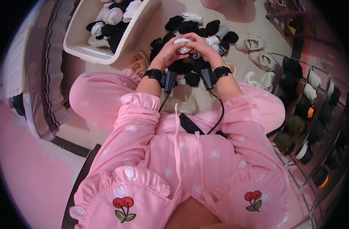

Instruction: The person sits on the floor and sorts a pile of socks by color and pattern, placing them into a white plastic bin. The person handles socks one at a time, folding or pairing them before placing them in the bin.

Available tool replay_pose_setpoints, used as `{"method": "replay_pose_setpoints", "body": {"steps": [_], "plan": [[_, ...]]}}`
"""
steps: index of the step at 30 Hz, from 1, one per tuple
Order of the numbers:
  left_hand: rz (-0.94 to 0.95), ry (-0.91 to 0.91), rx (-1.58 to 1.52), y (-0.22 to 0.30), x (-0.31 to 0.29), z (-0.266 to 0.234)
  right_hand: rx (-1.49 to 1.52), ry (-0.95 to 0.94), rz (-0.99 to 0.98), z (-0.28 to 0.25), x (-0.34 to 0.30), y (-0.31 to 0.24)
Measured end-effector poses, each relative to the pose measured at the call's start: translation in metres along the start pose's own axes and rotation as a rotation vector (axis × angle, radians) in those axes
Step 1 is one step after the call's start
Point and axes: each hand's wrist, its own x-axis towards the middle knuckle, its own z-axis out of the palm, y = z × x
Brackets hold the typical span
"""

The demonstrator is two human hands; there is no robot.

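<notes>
Between my two hands is a rolled-up white sock [183,45] with a grey patch. My left hand [169,52] is closed round its left side. From the right, my right hand [202,46] curls its fingers over the top of the same sock. Below and around them, a pile of balled black and white socks [187,26] lies on the floor. My hands cover the middle of this pile.
A white plastic bin [90,57] with more socks stands at the far left. Pale shoes [262,60] sit right of the pile, and white sneakers [266,81] nearer. A wire rack of shoes [292,164] runs along the right. A beige slipper [139,63] lies beside my left wrist.
</notes>
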Motion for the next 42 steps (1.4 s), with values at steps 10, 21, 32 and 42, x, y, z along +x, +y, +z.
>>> {"method": "replay_pose_setpoints", "body": {"steps": [10, 21, 32, 42], "plan": [[0.57, 0.361, 0.054, 0.087, -0.025, 0.026, 0.301, 0.007, -0.232, 0.032, -0.013, -0.085], [0.68, 1.116, 0.284, 0.181, -0.017, -0.104, 0.314, 0.023, -0.122, 0.046, 0.011, -0.076], [0.589, 0.361, 0.476, 0.21, 0.054, -0.101, 0.307, 0.117, -0.029, 0.032, 0.024, -0.062], [0.088, 0.784, 1.61, 0.215, 0.043, -0.152, 0.19, 0.177, 0.057, 0.014, 0.032, -0.01]]}}
